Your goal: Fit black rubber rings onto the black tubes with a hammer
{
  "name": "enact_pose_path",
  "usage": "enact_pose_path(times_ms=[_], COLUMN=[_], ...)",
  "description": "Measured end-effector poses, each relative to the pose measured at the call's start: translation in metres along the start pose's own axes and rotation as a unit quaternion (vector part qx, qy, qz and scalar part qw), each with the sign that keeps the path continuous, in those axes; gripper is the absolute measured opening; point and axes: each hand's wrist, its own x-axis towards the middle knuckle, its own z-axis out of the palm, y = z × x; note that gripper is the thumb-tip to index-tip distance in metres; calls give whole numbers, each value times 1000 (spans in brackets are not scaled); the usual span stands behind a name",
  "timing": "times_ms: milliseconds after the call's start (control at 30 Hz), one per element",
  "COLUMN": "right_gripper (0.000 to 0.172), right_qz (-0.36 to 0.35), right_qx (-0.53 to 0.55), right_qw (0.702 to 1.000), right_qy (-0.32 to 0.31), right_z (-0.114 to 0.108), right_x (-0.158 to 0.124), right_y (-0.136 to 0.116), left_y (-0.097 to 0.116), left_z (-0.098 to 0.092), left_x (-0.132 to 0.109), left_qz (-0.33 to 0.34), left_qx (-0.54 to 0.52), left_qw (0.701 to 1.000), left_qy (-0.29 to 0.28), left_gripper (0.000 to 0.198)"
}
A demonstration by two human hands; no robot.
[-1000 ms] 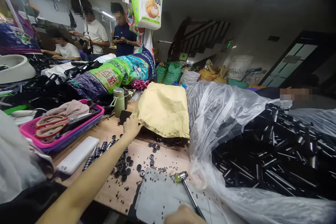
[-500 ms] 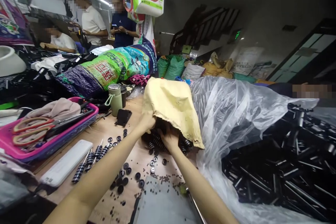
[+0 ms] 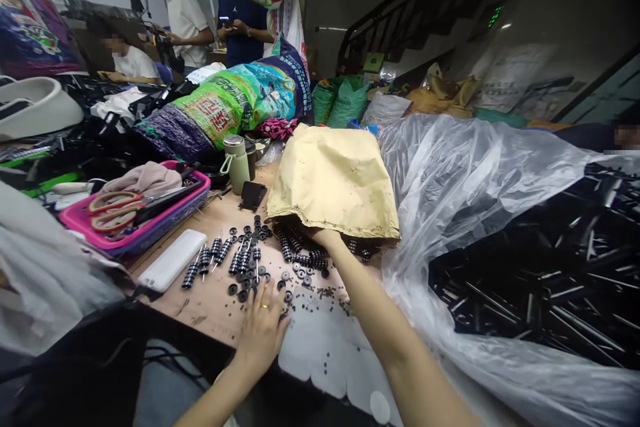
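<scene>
My left hand (image 3: 263, 323), with a ring on one finger, lies palm down near the table's front edge, fingers outstretched. Its fingertips are by loose black discs (image 3: 243, 295). My right hand (image 3: 327, 238) reaches under the front opening of a yellow sack (image 3: 335, 177); its fingers are hidden inside. Black ribbed rollers (image 3: 315, 259) lie at the sack's mouth. More ribbed rollers on metal pins (image 3: 204, 260) stand or lean left of the discs. Tiny dark rings (image 3: 327, 292) are scattered between my forearms, some on a pale sheet (image 3: 320, 340).
A pink basket (image 3: 200, 187) with scissors (image 3: 117, 207) is at left, beside a white box-like block (image 3: 173, 260). A green flask (image 3: 236, 163) stands behind. Clear plastic sheeting (image 3: 480, 153) and black parts (image 3: 530, 280) fill the right. Several people are in the background.
My left hand has left the sack's edge and come down to the near table. The sack's front flap hangs lower and wider over my right hand. The view has tilted down.
</scene>
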Motion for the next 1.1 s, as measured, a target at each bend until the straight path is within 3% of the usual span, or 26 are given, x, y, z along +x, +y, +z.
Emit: enact_pose_path(times_ms=[133, 333, 533, 733, 833, 933, 1100], right_gripper=[39, 61, 51, 39, 34, 29, 25], right_qz=[12, -21, -65, -81, -72, -55, -53], right_qx=[-29, -39, -3, 97, 125, 154, 177], right_qw=[999, 999, 997, 984, 975, 964, 958], right_qy=[-26, 21, 53, 126, 171, 208, 218], right_z=[-1, -2, 3, 22, 27, 28, 29], right_x=[-28, -82, -145, -205, -231, -249, -253], right_y=[-2, -13, -2, 30, 38, 40, 34], left_y=[-16, -26, -60, -95, -109, -121, -130], left_z=[-4, -14, -11, -27, -43, -54, -55], left_x=[-5, 28, 56, 48, 43, 39, 44], left_qz=[-65, -43, -53, -30, -121, -228, -217], left_qx=[21, 63, 79, 101, 119, 161, 186], left_qw=[997, 997, 993, 994, 985, 960, 958], left_qy=[29, -9, -71, -38, 21, 24, -35], left_gripper=[50, 47, 40, 39, 40, 36, 31])
